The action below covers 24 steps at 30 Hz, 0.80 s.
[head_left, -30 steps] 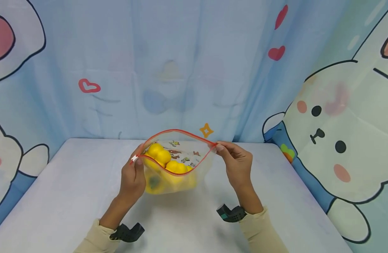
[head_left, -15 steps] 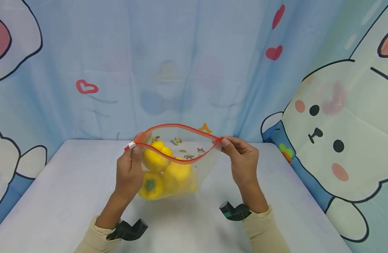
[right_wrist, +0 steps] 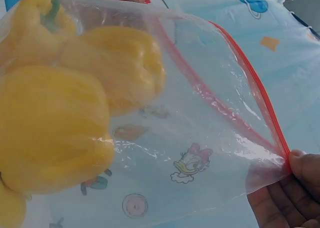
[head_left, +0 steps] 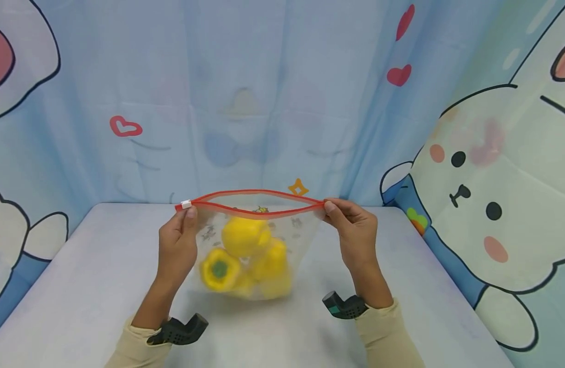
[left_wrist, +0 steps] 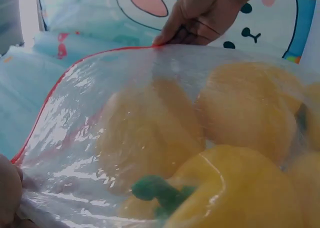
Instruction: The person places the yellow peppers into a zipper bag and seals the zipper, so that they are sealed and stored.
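Observation:
A clear zip bag [head_left: 305, 235] with a red zip rim hangs between my two hands, its mouth parted in a narrow slit. Several yellow bell peppers [head_left: 245, 237] lie inside it, one with its green stem [left_wrist: 157, 190] showing through the plastic. My left hand [head_left: 177, 245] pinches the bag's left top corner, beside the white slider [head_left: 186, 204]. At the opposite corner my right hand [head_left: 353, 230] pinches the rim between thumb and fingers. Cartoon prints, such as a duck head [right_wrist: 192, 163], mark the plastic in the right wrist view.
A white table [head_left: 103, 266] lies beneath the bag. Behind it hangs a blue curtain [head_left: 236, 92] with hearts, and a printed rabbit [head_left: 494, 204] covers the right side. Each wrist wears a black camera [head_left: 181, 331].
My hands have drawn apart, the left moving left. The bag's wide round mouth has narrowed to a slit, and its front has turned to show the peppers through the plastic.

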Available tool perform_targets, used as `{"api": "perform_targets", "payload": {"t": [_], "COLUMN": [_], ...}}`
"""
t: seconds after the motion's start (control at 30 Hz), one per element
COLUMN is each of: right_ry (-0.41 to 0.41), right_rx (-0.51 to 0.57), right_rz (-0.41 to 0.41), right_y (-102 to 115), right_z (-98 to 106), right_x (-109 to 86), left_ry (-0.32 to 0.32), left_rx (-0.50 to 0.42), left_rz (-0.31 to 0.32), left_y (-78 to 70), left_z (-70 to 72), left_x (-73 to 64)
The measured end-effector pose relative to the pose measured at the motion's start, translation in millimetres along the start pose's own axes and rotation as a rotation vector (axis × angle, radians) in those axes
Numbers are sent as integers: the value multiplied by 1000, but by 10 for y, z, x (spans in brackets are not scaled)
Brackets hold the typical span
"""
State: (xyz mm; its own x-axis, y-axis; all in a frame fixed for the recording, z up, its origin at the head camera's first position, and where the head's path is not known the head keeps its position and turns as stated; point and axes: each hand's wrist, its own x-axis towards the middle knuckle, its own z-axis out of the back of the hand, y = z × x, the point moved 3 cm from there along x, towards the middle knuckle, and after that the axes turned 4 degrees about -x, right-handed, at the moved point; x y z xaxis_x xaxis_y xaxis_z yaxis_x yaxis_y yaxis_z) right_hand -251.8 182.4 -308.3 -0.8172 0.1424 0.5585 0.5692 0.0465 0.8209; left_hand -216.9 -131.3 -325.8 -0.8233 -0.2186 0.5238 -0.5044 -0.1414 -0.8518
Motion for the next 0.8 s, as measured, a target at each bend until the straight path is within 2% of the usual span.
{"api": "perform_targets", "payload": {"t": [0.13,0.2,0.3,0.53,0.63,0.73,0.8], "right_ry": [8,8,1,5,-3,-8,30], "right_rx": [-15,-20,-33,-95,-132,-166,-164], "right_rz": [-6,-10,-11,-35,50,235,369], "right_y": [-79,-113,-152,-170,-37,195,365], "right_z": [-17,-24,-31,-12,-32,-110,-219], "right_x": [26,40,59,81,87,72,40], "left_ry": [-14,-19,-19,-35,-54,-66,-68], "left_rx": [-10,-37,-74,-33,-30,-18,-4], "left_rz": [82,95,79,-9,-21,-19,-21], "left_y": [136,191,258,240,229,223,214], "left_z": [45,74,114,72,41,32,33], "left_x": [35,56,73,20,9,1,-2]}}
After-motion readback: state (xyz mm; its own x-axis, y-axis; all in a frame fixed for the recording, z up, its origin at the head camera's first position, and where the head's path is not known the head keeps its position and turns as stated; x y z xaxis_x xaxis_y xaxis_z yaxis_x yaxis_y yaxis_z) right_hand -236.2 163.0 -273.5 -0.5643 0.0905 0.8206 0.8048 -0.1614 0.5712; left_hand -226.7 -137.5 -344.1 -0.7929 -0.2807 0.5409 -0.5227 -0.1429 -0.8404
